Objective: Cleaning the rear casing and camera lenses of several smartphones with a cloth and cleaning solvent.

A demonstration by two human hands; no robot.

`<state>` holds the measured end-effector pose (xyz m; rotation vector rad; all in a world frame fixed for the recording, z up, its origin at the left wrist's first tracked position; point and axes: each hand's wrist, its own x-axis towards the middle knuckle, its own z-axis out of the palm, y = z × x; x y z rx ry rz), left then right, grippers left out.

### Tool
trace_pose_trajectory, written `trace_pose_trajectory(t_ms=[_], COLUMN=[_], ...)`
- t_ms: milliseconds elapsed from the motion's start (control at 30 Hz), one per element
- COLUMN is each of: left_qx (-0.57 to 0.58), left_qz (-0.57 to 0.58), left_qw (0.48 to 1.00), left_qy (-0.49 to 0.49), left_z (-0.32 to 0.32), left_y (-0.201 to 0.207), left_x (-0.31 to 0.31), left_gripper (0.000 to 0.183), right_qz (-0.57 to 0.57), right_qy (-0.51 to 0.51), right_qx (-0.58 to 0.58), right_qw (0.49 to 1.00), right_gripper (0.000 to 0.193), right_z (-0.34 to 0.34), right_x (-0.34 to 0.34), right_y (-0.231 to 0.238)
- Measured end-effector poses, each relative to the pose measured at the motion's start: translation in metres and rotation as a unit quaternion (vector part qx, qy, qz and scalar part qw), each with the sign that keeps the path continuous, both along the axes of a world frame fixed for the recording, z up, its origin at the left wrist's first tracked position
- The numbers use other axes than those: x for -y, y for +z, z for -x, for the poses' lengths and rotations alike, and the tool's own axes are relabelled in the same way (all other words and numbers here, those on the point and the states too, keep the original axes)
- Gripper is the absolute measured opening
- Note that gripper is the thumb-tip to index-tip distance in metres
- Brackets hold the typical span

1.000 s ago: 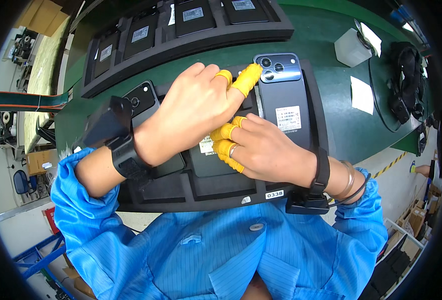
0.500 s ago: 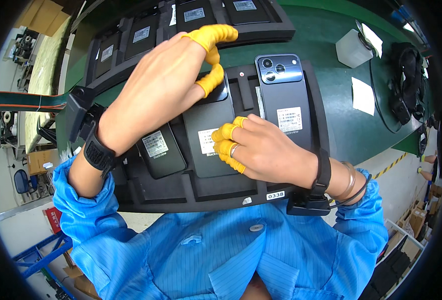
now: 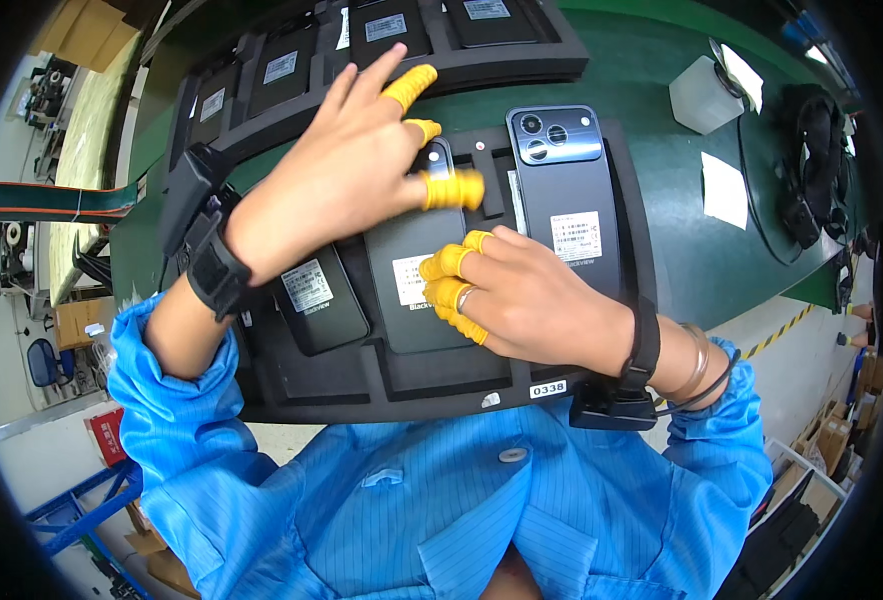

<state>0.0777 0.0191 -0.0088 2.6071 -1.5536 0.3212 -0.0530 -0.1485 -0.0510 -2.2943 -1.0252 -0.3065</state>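
My left hand [image 3: 347, 165] hovers over the upper end of the middle smartphone [image 3: 397, 235]. Its fingers are spread, several in yellow finger cots, with the thumb slightly blurred; it holds nothing visible. My right hand [image 3: 537, 295] is closed, its yellow-cotted fingers curled together over the same phone, beside the white label [image 3: 412, 282]. Whatever they pinch, if anything, is hidden. A larger-looking smartphone [image 3: 565, 190] with a blue camera panel lies face down to the right. Another dark smartphone [image 3: 334, 318] lies to the left. All three sit in a black foam tray [image 3: 432, 408].
Behind stands a second black foam tray [image 3: 522, 65] with several labelled phones. On the green table [image 3: 652, 130] at right are a translucent white container [image 3: 704, 97], a white paper [image 3: 725, 190] and a black bundle with a cable [image 3: 812, 150].
My left hand has opened from curled fingers to spread ones, and its thumb has shifted right and down. My right hand stays at the middle phone.
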Motion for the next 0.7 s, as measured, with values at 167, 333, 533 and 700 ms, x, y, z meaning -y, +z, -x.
trace_pose_trajectory(t_ms=[167, 333, 533, 700], left_qx=[0.019, -0.037, 0.017, 0.089], left_qz=[-0.037, 0.057, 0.042, 0.013], left_qw=[0.999, 0.998, 0.999, 0.994], left_qy=[0.006, 0.005, -0.025, -0.057], left_z=[0.002, 0.009, 0.03, 0.041], left_y=[0.003, 0.012, 0.013, 0.009], left_x=[-0.002, 0.0, 0.004, 0.012], left_gripper=[0.036, 0.021, 0.016, 0.011], right_qz=[0.004, -0.002, -0.001, -0.017], right_qy=[0.004, 0.0, -0.001, 0.004], right_qx=[0.002, 0.007, 0.005, 0.01], right_qw=[1.0, 1.0, 1.0, 1.0], right_gripper=[0.015, 0.014, 0.013, 0.012], right_z=[0.0, 0.0, 0.0, 0.0], right_x=[0.002, 0.002, 0.001, 0.001], right_y=[0.001, 0.002, -0.001, 0.002])
